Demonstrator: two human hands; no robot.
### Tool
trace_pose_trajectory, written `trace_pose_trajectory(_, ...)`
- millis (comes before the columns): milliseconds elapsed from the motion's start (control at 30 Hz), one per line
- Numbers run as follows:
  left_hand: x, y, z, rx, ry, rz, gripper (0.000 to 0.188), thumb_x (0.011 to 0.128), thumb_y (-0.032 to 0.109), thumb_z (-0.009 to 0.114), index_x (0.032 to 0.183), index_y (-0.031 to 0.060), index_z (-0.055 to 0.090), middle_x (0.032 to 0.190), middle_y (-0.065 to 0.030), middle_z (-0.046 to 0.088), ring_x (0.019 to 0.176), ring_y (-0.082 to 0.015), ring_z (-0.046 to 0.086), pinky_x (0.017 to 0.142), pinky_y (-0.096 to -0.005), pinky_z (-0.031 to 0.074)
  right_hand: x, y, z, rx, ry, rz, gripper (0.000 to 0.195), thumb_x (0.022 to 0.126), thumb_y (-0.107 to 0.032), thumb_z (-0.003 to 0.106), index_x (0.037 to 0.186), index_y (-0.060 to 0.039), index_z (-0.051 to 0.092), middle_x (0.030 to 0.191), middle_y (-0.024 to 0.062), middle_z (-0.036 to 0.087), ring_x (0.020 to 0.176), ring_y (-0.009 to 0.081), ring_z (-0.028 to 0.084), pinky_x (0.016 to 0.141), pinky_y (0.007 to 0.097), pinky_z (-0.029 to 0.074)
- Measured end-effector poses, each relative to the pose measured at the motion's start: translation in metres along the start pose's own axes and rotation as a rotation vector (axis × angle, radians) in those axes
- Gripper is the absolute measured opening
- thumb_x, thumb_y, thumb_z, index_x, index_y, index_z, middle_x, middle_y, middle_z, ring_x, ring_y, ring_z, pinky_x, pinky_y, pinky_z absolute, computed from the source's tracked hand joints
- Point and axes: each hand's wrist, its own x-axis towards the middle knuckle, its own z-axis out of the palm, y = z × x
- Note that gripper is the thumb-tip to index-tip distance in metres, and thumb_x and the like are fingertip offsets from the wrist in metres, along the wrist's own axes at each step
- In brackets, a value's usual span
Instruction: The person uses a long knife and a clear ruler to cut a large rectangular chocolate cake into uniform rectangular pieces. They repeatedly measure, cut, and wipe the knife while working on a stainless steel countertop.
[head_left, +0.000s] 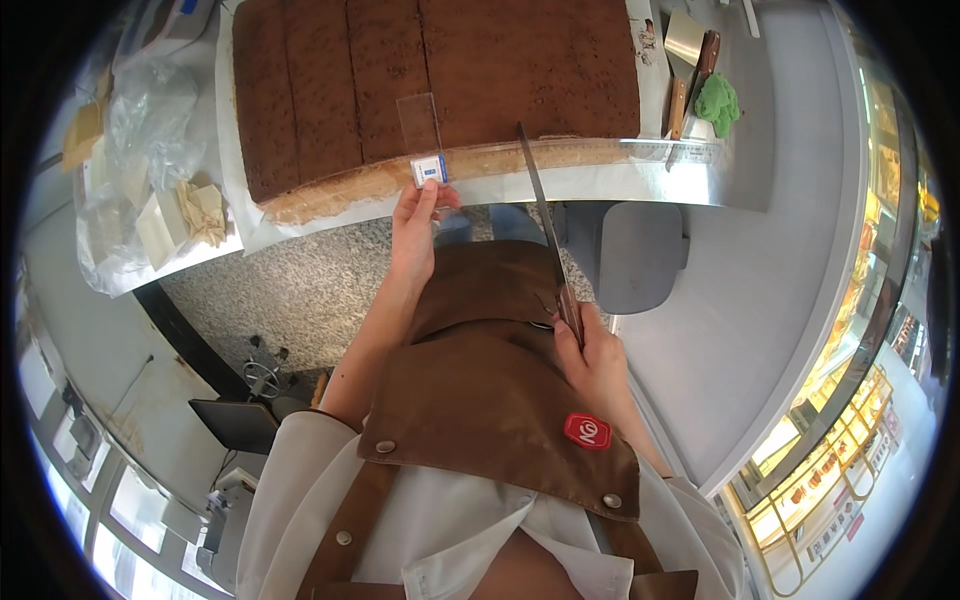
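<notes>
A large brown sheet cake (525, 67) lies on white paper before me, with three cut lines running across its left part. My left hand (415, 232) pinches the labelled end of a clear plastic strip (420, 124), whose far end rests over the cake near the rightmost cut. In my right hand (596, 356) is a long serrated knife (546, 202), gripped by its wooden handle. The blade slants up and away, its tip over the front part of the cake. Along the front edge to the right lies a long transparent ruler (667, 150).
Knives with wooden handles (676, 105), a metal scraper (684, 37) and a green cloth (718, 103) lie right of the cake. Clear plastic bags (150, 127) and crumpled paper (201, 212) are at left. A grey stool (641, 255) stands below the table edge.
</notes>
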Motion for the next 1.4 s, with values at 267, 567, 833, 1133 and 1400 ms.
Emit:
trace_pose_trajectory(267,-0.01,0.002,-0.005,-0.046,-0.083,0.037,0.023,0.103,0.029,0.052,0.107,0.0089,0.063,0.091,-0.0021,0.069,0.085,-0.0102,0.061,0.08,-0.0267,0.038,0.001,0.011,-0.007,0.14,0.183,-0.023,0.024,0.095,-0.014,0.058,0.115,-0.0009,0.054,0.084,0.015,0.067,0.07,0.029,0.068,0.064,0.0366,0.052)
trace_pose_trajectory(567,-0.041,0.008,-0.033,0.048,-0.173,-0.02,0.021,0.104,0.022,0.047,0.111,0.0056,0.059,0.091,-0.0056,0.065,0.087,-0.0158,0.059,0.086,-0.0339,0.045,0.054,0.07,0.001,0.086,0.274,-0.057,0.019,0.1,-0.018,0.053,0.107,0.0001,0.053,0.077,0.0091,0.057,0.065,0.0164,0.053,0.062,0.0318,0.046)
trace_pose_trajectory(833,-0.055,-0.009,-0.064,0.124,-0.128,-0.066,0.021,0.103,0.021,0.051,0.11,0.0033,0.06,0.089,-0.0067,0.067,0.082,-0.0142,0.061,0.081,-0.0296,0.048,0.089,0.117,0.025,0.039,0.244,-0.069,0.024,0.097,-0.023,0.057,0.111,-0.0044,0.053,0.08,0.0188,0.066,0.072,0.0409,0.065,0.062,0.0458,0.051)
trace_pose_trajectory(1133,-0.056,-0.015,-0.066,0.211,-0.132,-0.069,0.022,0.103,0.022,0.05,0.109,0.0032,0.06,0.09,-0.0066,0.068,0.082,-0.0136,0.061,0.081,-0.0284,0.047,0.105,0.121,0.034,0.017,0.286,-0.093,0.025,0.097,-0.027,0.056,0.111,-0.0069,0.053,0.079,0.0213,0.066,0.072,0.0457,0.063,0.063,0.0521,0.049)
trace_pose_trajectory(1400,-0.058,-0.019,-0.065,0.188,-0.139,-0.095,0.021,0.103,0.021,0.051,0.109,0.0026,0.06,0.09,-0.0068,0.067,0.083,-0.014,0.062,0.081,-0.0289,0.049,0.109,0.127,0.037,-0.008,0.284,-0.107,0.025,0.097,-0.028,0.056,0.11,-0.0062,0.052,0.076,0.0223,0.065,0.07,0.0457,0.062,0.06,0.0533,0.049)
